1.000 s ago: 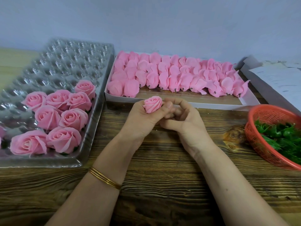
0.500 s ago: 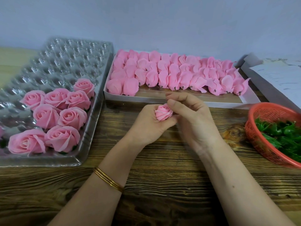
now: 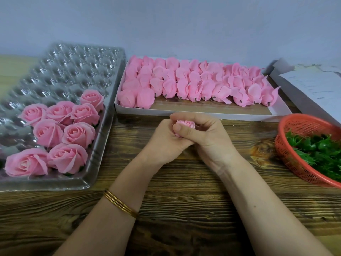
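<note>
Rosebud point(image 3: 185, 124) between tray point(image 3: 73, 74) and basket point(image 3: 297, 129) (box point(image 3: 212, 106) behind).

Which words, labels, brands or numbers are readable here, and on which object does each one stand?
Nothing can be read.
White paper sheets: faint printed lines, too small and blurred to read.
No writing shows on the clear plastic tray, the white box, the red basket or the pink rose.
</note>
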### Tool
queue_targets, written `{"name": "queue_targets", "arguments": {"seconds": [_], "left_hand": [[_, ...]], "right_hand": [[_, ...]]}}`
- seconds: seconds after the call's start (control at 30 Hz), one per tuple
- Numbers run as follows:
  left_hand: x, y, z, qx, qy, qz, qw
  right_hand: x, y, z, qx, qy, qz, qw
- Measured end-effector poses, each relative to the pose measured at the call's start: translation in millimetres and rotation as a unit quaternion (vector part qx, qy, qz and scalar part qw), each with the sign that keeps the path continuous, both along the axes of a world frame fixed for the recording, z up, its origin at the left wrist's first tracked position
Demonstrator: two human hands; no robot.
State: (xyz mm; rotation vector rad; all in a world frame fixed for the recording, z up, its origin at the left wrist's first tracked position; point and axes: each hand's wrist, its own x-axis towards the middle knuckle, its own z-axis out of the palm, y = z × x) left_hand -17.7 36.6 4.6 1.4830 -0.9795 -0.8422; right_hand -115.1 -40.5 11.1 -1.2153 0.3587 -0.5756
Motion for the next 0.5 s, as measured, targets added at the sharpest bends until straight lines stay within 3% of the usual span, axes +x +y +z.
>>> {"name": "queue_targets", "arguments": {"seconds": [0.23, 0.5], "left_hand": [[1.2, 0.3, 2.5, 0.014, 0.003, 0.014, 1.000], [0.4, -0.1, 2.7, 0.003, 0.028, 0.032, 0.999]], "right_hand": [[2.4, 2.7, -2.3, 0.005, 0.002, -0.003, 1.000], [1.6, 2.8, -2.1, -0.087, 0.058, -0.009, 0.994]]}}
